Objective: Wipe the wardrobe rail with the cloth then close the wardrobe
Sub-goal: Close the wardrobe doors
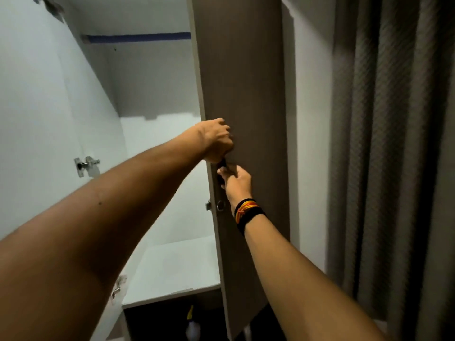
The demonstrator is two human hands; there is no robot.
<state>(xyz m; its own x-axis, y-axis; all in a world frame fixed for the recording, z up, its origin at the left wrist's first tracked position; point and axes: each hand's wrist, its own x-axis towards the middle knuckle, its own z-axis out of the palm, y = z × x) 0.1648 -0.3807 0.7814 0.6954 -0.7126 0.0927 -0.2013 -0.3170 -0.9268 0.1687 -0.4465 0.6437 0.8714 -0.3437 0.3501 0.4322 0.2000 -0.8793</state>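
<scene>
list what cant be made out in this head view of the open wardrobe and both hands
- Dark door handle: mostly covered by the left hand and right hand; its shape is unclear.
- Cloth: none visible; whether either fist hides one cannot be told.
- Wardrobe rail: cannot be identified; the grey-brown wardrobe door blocks the right part of the interior.
- Yellow-topped white object under the white shelf: dark and cut off by the bottom edge.

The wardrobe door (243, 94) is grey-brown woodgrain. The interior panels (44, 107) are plain white, with a blue strip (140, 37) at twelve o'clock. The grey curtain (394, 143) is diagonally ribbed. Black, orange and yellow wristbands (247, 212) sit near centre.
</scene>
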